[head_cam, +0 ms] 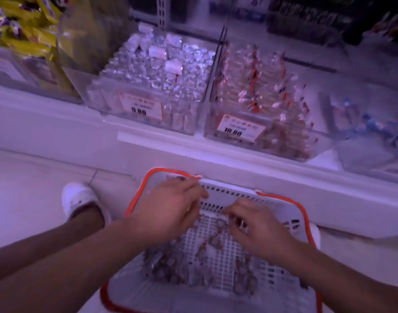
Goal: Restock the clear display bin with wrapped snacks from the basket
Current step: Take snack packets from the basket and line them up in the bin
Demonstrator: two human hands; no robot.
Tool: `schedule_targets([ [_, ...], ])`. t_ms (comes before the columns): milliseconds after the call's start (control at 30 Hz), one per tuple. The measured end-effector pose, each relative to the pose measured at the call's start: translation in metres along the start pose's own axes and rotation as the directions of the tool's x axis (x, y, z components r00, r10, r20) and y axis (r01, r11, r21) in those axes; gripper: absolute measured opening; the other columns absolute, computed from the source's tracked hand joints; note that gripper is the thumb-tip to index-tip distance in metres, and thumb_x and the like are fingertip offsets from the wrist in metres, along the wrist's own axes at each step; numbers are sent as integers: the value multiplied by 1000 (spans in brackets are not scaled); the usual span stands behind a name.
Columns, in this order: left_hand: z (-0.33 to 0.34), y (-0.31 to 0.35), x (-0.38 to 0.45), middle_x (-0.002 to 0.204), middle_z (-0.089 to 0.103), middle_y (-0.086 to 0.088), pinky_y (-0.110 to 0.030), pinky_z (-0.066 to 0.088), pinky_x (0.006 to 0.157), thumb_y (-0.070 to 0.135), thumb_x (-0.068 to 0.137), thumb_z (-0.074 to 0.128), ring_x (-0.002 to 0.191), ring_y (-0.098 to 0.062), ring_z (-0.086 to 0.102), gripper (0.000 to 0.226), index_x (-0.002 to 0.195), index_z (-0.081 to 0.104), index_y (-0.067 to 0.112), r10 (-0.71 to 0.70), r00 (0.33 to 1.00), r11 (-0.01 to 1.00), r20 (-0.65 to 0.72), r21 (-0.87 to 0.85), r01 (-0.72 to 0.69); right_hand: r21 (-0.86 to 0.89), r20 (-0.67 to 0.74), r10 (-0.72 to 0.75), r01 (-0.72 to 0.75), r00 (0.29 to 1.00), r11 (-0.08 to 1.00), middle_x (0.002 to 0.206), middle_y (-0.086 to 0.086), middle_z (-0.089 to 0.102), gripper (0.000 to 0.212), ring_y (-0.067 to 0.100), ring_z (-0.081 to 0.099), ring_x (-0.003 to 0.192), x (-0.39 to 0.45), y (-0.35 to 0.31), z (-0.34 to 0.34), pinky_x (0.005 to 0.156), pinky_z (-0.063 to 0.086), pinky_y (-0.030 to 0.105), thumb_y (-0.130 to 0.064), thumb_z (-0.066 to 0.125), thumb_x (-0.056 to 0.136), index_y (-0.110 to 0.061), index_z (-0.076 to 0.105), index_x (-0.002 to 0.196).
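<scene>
A white slotted basket with an orange rim stands on the floor below the shelf. Several small clear-wrapped brownish snacks lie scattered over its bottom. Both my hands reach down into its far half. My left hand has its fingers bent down over the snacks near the far wall. My right hand curls its fingers round some of the wrapped snacks. Above, on the shelf, the clear display bin with the 10.80 tag holds the same red-marked wrapped snacks.
A second clear bin, tagged 0.80, is full of silver-wrapped pieces to the left. Yellow packets fill the far left, blue-wrapped items the right. The white shelf ledge overhangs the basket. My white shoe stands left of it.
</scene>
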State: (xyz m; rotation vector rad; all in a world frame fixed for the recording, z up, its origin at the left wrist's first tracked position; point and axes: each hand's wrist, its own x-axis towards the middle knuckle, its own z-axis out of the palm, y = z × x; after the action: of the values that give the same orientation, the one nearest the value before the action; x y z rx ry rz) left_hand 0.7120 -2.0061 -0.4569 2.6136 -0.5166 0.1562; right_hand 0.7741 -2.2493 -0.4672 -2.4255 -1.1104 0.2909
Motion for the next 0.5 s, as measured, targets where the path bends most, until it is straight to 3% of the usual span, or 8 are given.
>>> schedule_targets([
  [67, 42, -21, -41, 123, 58, -2, -39, 46, 95, 34, 95, 41, 114, -26, 56, 34, 124, 56, 24, -126, 929, 991, 349, 91, 100, -91, 374, 173, -150, 911, 985, 123, 4, 58, 37, 23, 54, 118, -7, 28, 63, 96, 40, 30, -26, 55, 92, -16, 58, 127],
  [133, 79, -40, -79, 134, 50, -4, -41, 47, 94, 39, 93, 41, 118, -30, 55, 47, 138, 44, 27, -270, 788, 963, 554, 166, 213, -121, 536, 331, -318, 776, 940, 137, 10, 52, 40, 26, 44, 131, -8, 51, 111, 104, 37, 30, -27, 55, 92, -13, 54, 130],
  [233, 127, -58, -98, 138, 45, -8, -46, 48, 95, 43, 92, 45, 118, -35, 54, 56, 144, 33, 25, -442, 627, 895, 641, 264, 360, -78, 519, 501, -546, 692, 834, 116, 14, 62, 25, 31, 58, 113, 0, 65, 164, 89, 46, 32, -25, 58, 91, -10, 59, 111],
  [333, 176, -63, -79, 149, 37, -12, -44, 43, 103, 47, 93, 46, 126, -36, 48, 68, 154, 22, 27, -510, 643, 855, 571, 250, 455, -88, 455, 612, -651, 647, 754, 109, 17, 61, 34, 34, 58, 106, 0, 61, 215, 85, 44, 33, -24, 58, 87, -2, 55, 112],
  [433, 214, -69, -63, 153, 33, -10, -43, 36, 108, 43, 96, 44, 134, -33, 40, 64, 154, 20, 31, -575, 650, 812, 497, 249, 528, -81, 377, 738, -774, 560, 629, 129, 17, 41, 56, 37, 52, 111, -2, 50, 246, 86, 48, 36, -26, 58, 87, -6, 36, 136],
  [500, 231, -76, -63, 157, 24, -13, -45, 33, 110, 44, 92, 47, 138, -34, 35, 69, 154, 19, 31, -582, 636, 809, 506, 281, 517, -54, 321, 768, -798, 555, 600, 135, 15, 31, 65, 37, 53, 110, -3, 51, 258, 85, 53, 38, -22, 59, 87, -10, 29, 144],
])
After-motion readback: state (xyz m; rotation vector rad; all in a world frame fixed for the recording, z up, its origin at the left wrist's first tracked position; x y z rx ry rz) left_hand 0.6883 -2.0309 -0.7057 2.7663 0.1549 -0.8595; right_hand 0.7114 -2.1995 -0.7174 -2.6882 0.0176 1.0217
